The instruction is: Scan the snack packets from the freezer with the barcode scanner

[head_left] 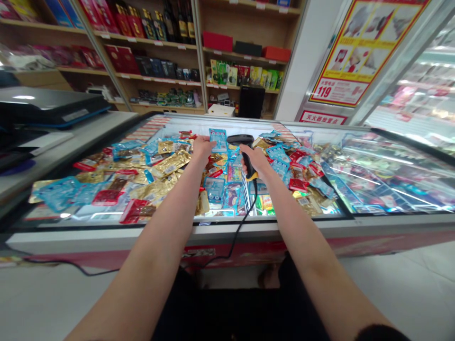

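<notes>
Head view: left hand point(202, 148) pinches glossy blue sachet point(218, 140), right hand point(255, 160) grips black plastic scanner point(241, 139).

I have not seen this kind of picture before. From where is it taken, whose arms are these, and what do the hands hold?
One camera, worn on a person's head, took this picture. It looks forward and down, so the two arms are that person's own, and there is no machine. The left hand reaches to a blue packet; I cannot tell if it really holds it. The right hand holds a black handheld barcode scanner, and its cord hangs down. Many foil snack packets lie in a shop display chest. Behind it stand wooden shelves with boxes and bottles.
</notes>
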Motion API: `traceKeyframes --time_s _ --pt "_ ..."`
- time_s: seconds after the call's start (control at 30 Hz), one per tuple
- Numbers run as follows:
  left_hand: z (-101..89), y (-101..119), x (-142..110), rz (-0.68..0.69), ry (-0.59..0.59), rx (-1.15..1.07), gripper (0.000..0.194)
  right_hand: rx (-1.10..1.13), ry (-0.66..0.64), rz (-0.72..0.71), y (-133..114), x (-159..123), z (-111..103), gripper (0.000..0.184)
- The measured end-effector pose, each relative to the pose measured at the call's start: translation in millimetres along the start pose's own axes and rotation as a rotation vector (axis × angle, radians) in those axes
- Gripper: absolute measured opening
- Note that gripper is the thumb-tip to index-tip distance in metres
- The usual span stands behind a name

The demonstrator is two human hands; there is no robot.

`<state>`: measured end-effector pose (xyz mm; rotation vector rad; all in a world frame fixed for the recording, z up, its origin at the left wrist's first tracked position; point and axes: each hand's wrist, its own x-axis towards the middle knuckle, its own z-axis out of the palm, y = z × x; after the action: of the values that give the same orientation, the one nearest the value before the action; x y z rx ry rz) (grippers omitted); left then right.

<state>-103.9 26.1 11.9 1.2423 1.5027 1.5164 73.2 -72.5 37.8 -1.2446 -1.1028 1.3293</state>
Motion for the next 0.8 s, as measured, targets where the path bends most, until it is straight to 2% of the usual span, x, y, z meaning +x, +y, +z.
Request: traceKeyframes --time_s 0.13,0.27,0.37,0.43,0.57,0.67,0.8 --pt "15.8 5 -14 -0.074 -0.134 -0.142 0.03 0.084 0.125 -0.016 -10 2 -12 0.032" --pt "37.8 7 -28 -0.051 -0.276 -0.211 0.032 0.149 0.184 -0.066 -16 5 -26 0.032" --pt "55.2 1 -36 -0.01 -0.329 -0.19 0.033 0.17 0.205 -0.09 -19 5 -31 0.035" --pt "63.9 -6 -40 0.08 -0.317 -0.088 0.035 0.171 0.218 -0.104 -21 4 -31 0.037" --pt "69.7 -18 -49 0.338 -0.33 0.31 0.047 0.158 0.223 -0.127 -21 2 -28 0.038" --pt "67.0 -20 -55 0.411 -0.387 0.547 0.05 0.146 0.213 -0.113 -21 1 -24 0.037" --pt "63.2 -13 -61 0.487 -0.441 0.712 0.039 0.138 0.193 -0.106 -19 2 -21 0.035"
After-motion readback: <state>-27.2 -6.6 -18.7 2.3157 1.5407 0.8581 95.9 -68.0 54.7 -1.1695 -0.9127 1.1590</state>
